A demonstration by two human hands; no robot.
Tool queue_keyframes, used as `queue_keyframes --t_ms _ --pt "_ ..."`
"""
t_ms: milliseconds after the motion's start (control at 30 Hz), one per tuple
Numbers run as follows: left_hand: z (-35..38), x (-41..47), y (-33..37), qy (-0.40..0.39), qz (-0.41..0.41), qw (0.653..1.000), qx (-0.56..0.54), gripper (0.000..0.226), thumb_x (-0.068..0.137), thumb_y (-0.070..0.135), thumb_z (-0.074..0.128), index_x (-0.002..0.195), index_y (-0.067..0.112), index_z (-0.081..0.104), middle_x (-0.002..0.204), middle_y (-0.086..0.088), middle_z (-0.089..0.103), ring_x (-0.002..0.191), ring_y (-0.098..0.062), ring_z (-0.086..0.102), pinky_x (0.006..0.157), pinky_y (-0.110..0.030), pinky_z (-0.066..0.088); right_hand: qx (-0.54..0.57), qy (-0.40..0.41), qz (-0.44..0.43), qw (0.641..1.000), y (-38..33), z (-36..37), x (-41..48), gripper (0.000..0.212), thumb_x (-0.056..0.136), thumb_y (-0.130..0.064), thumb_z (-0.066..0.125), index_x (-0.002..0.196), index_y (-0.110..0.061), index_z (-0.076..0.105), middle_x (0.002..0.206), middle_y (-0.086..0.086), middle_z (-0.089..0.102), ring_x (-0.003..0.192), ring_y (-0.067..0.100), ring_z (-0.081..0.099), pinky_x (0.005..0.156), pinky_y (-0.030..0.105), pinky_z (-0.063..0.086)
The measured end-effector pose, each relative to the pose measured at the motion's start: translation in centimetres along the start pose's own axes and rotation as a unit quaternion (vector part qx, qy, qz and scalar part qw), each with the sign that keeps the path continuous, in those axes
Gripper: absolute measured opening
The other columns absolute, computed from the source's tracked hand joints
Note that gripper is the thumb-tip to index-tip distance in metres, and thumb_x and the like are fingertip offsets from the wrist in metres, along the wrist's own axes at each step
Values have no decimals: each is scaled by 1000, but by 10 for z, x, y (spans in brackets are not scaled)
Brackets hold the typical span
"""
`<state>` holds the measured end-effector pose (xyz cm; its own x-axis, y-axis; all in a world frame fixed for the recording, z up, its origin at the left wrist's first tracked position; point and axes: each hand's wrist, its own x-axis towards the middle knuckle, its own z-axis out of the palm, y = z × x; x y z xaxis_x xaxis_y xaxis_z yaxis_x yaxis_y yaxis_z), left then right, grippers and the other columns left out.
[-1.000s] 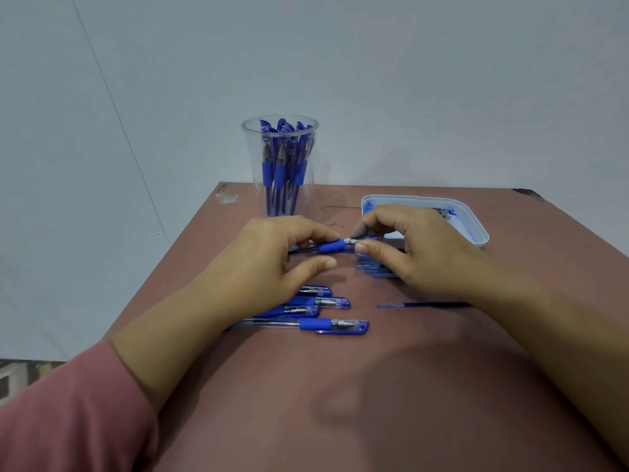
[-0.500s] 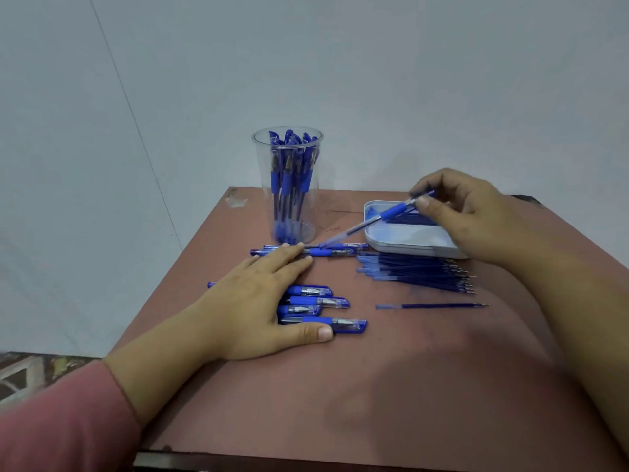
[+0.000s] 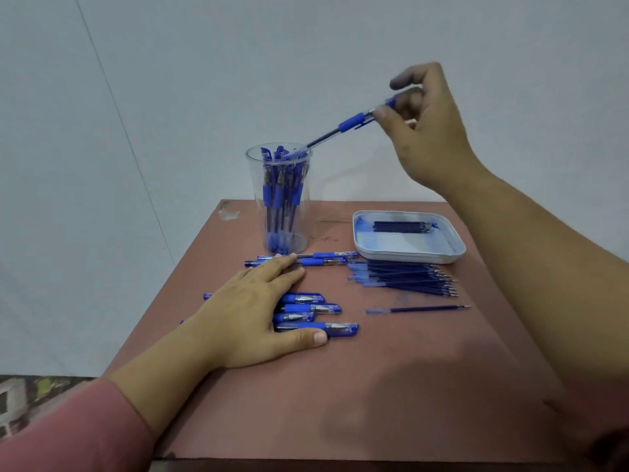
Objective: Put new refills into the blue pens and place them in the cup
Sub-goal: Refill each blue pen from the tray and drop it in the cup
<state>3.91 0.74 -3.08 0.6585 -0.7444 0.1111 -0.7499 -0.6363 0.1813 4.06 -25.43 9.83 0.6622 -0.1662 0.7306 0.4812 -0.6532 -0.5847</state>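
Pinching a blue pen point(image 3: 352, 122) close to its upper end between thumb and fingertips, the right hand point(image 3: 429, 137) hangs in the air above the far side of the table point(image 3: 340, 396). Its other fingers curl loosely above the pen. The pen slants down to the left, and its lower end reaches the right side of the rim of the cup point(image 3: 254, 199). Whether that end is already inside the mouth cannot be told.

The cup is clear plastic and stands upright at the far left of the table. It is packed with standing pens point(image 3: 282, 195), caps up.

The left hand point(image 3: 252, 311) lies flat, palm down, on the near left part of the table. Its fingers are straight and close together and grip nothing, with the thumb stretched out to the right. It rests on a row of pens point(image 3: 316, 308) lying side by side, whose capped ends stick out to the right of the palm. Its fingertips touch a pair of pens point(image 3: 326, 259) that lie across the table just near of the cup.

To the right of the cup sits a shallow pale tray point(image 3: 408, 258) with a small bundle of dark refills point(image 3: 401, 227) in it. Just near of the tray, a larger pile of refills point(image 3: 405, 279) lies on the table, tips pointing right. A single refill point(image 3: 418, 309) lies apart from the pile, nearer still. A pink sleeve point(image 3: 68, 434) covers the left forearm at the near left corner.
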Motion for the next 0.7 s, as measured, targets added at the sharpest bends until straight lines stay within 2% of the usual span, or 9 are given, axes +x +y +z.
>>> queue_keyframes --t_ms 67,200,300,367,567,700 --pt "0 0 0 1 0 1000 -2 109 65 96 25 153 31 19 160 17 4 145 0 4 119 -30 13 -9 -22 -10 1000 -5 15 9 25 90 -18 64 102 -19 42 80 -9 59 68 -1 53 69 12 41" --pt "1 1 -2 3 2 1000 -5 109 65 96 26 153 31 19 160 18 3 145 1 4 120 -30 13 -6 -70 -24 997 -7 46 16 17 88 -16 66 95 -21 52 79 -12 62 69 -1 56 67 9 39" --pt "0 0 -2 4 2 1000 -11 109 65 96 27 152 31 19 160 18 3 145 1 5 120 -30 14 -26 -137 -25 990 -4 63 11 6 91 -23 64 94 -23 59 86 -16 61 76 -8 53 73 9 41" --pt "0 1 -2 4 3 1000 -11 108 65 95 28 152 31 20 159 18 4 145 1 5 119 -29 13 -46 -166 -27 985 -2 68 5 6 93 -28 61 97 -25 61 94 -15 61 84 -11 51 78 7 39" --pt "0 1 -3 4 4 1000 -15 107 65 94 30 152 32 19 159 18 4 144 1 6 119 -28 14 -80 -149 -43 985 5 54 -19 24 89 -36 65 112 -28 60 113 -8 57 100 7 47 79 -1 29" --pt "0 2 -3 6 3 1000 -21 109 64 95 29 152 32 21 159 18 5 144 1 6 119 -28 14 -113 -189 -29 975 17 39 -43 24 87 -35 69 108 -29 61 106 -13 59 98 8 50 79 4 33"
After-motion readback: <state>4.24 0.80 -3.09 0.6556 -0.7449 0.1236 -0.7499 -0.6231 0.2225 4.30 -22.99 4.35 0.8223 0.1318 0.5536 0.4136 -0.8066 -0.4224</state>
